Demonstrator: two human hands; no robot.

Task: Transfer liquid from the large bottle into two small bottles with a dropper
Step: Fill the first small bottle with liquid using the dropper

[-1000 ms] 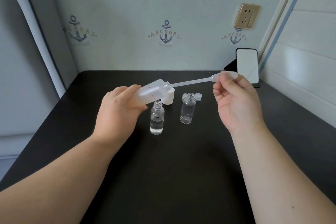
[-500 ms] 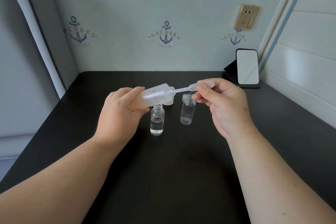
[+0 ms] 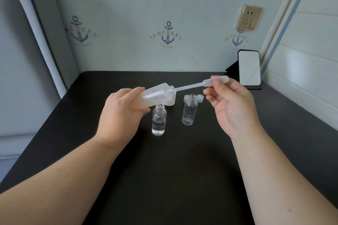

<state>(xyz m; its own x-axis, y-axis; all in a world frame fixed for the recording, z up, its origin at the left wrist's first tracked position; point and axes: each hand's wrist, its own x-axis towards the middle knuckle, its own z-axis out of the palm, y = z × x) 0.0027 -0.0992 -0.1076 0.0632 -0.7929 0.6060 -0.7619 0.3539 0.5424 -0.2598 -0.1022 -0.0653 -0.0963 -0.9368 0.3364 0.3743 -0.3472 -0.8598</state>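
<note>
Large bottle tilted in gripping left hand just above part-filled small bottle, mouth angled toward dropper pinched by right hand, probably easing tip entry.

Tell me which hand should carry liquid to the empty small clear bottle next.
Probably the right hand: it pinches the bulb of the clear plastic dropper, and the empty small clear bottle stands just below it. The left hand is occupied holding the tilted frosted large bottle.
</note>
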